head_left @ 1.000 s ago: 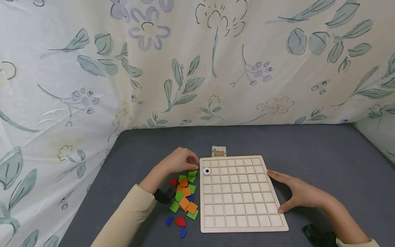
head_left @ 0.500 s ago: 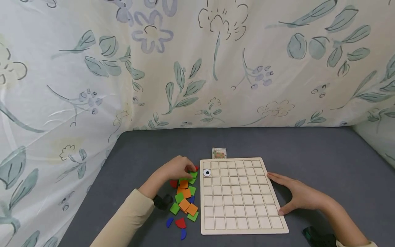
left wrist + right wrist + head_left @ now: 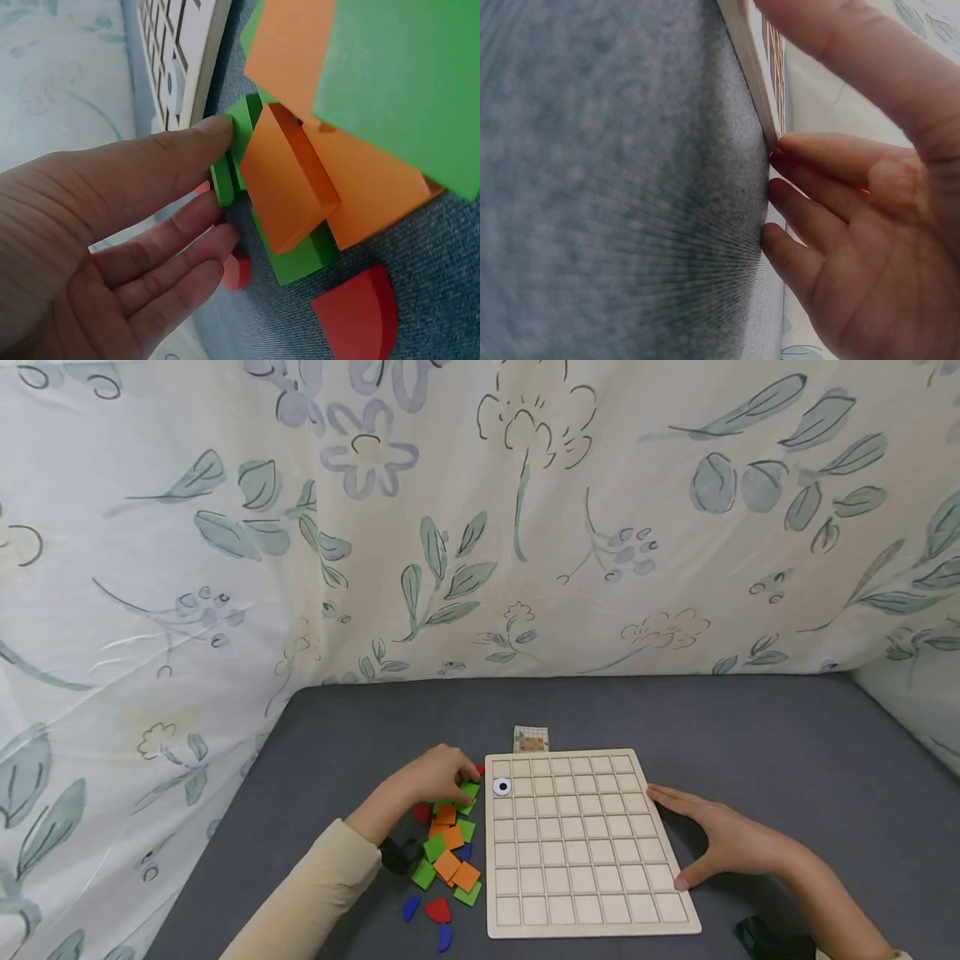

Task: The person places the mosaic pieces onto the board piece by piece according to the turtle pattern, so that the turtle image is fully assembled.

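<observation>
My left hand (image 3: 429,778) is at the far end of a heap of coloured pieces, left of a pale wooden grid board (image 3: 592,932). Its thumb and index finger pinch a green tile (image 3: 222,180) by its edges, seen close in the left wrist view. A red piece (image 3: 480,769) lies just beyond the fingertips, partly hidden. With thumb and fingers spread, my right hand (image 3: 723,842) touches the board's right edge. The right wrist view has its fingertips against the board's rim (image 3: 754,75). An eye-patterned white disc (image 3: 502,787) sits in the board's left column, second row.
Orange tiles (image 3: 447,865) and more green tiles overlap in the heap. Nearer me lie a red rounded piece (image 3: 438,910) and blue rounded pieces (image 3: 446,937). A small printed card (image 3: 531,739) lies behind the board. A floral cloth (image 3: 570,527) hangs beyond the grey table surface (image 3: 787,735).
My left hand has drawn slightly back from the red piece at the heap's far end onto the green tile, uncovering part of the red piece. My right hand keeps its place on the board's edge.
</observation>
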The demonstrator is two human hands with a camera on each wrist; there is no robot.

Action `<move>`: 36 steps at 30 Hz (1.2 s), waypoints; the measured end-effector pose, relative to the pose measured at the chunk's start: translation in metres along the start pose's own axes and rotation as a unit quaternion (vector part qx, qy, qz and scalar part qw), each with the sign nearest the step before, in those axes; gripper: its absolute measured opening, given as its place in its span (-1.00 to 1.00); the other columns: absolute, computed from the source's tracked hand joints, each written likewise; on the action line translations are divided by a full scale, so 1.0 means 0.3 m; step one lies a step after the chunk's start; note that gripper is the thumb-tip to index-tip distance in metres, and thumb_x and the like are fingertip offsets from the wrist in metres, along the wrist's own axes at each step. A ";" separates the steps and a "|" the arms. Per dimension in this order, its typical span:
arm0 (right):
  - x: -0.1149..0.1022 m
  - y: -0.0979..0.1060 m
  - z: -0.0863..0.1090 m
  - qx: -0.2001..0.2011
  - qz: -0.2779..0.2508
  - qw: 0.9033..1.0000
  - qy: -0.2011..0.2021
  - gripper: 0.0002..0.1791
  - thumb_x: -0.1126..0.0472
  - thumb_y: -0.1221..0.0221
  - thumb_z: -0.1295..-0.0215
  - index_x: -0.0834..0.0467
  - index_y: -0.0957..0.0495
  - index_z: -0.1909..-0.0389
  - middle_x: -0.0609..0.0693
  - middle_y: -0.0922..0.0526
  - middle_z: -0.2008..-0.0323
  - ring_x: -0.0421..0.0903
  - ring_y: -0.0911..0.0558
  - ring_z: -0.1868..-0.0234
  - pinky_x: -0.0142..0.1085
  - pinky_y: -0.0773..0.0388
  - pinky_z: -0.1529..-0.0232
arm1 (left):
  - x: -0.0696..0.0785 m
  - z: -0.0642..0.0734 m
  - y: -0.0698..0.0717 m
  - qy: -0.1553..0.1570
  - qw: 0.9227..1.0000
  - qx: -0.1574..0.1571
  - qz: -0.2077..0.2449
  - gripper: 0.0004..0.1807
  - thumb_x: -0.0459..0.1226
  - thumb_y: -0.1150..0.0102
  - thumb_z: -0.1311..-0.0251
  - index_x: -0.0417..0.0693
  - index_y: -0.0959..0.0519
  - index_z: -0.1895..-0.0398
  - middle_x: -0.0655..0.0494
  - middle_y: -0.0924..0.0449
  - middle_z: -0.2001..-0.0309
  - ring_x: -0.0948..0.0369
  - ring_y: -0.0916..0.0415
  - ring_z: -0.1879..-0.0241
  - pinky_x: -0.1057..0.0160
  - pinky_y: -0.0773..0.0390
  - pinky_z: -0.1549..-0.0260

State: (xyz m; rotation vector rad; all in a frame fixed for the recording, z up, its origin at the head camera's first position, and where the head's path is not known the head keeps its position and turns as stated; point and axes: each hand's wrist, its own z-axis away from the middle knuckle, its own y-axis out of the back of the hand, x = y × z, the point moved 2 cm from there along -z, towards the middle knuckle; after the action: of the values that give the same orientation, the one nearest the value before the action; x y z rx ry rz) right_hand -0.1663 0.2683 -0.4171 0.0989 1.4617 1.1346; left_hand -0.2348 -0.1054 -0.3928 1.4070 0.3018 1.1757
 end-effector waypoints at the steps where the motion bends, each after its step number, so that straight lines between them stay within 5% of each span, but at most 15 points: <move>1: 0.002 -0.001 0.000 0.000 0.002 1.000 0.002 0.23 -0.08 -0.46 0.29 0.25 -0.01 -0.39 0.39 -0.02 -0.35 0.49 -0.02 -0.27 0.34 -0.18 0.03 | 0.001 0.000 0.000 -0.002 1.000 0.001 0.001 -0.70 -0.32 -0.37 0.05 -0.16 -0.65 0.17 0.02 -0.63 0.21 0.17 -0.52 0.27 0.24 -0.52 0.27; 10: 0.008 -0.006 0.002 0.003 0.009 1.000 0.005 0.24 -0.09 -0.46 0.31 0.26 -0.02 -0.39 0.39 -0.04 -0.34 0.49 -0.04 -0.26 0.32 -0.19 0.02 | -0.013 0.000 -0.002 -0.014 1.000 0.006 -0.011 -0.77 -0.25 -0.41 0.09 -0.07 -0.64 0.32 0.15 -0.56 0.38 0.27 -0.44 0.37 0.31 -0.48 0.34; 24: 0.011 -0.004 0.001 -0.001 0.010 1.000 0.011 0.22 -0.05 -0.46 0.28 0.27 -0.01 -0.39 0.43 -0.02 -0.33 0.51 -0.03 -0.26 0.34 -0.19 0.05 | 0.003 0.084 0.068 0.006 1.000 0.001 0.015 -0.79 -0.24 -0.40 0.09 -0.05 -0.64 0.33 0.18 -0.59 0.37 0.30 -0.44 0.40 0.33 -0.47 0.34; 36: -0.001 0.001 -0.003 0.005 0.014 1.000 0.002 0.24 -0.14 -0.45 0.33 0.26 -0.05 -0.38 0.38 -0.05 -0.34 0.47 -0.05 -0.27 0.31 -0.20 0.02 | 0.064 0.057 0.041 -0.004 0.998 0.066 0.016 -0.73 -0.22 -0.40 0.08 -0.05 -0.65 0.25 0.14 -0.57 0.30 0.21 -0.44 0.33 0.24 -0.46 0.33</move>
State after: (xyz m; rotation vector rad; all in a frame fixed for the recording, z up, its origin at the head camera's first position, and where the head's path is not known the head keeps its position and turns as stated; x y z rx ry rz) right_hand -0.1672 0.2678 -0.4170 0.1241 1.4730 1.1515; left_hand -0.2185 -0.1038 -0.3695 1.5364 0.3581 1.1944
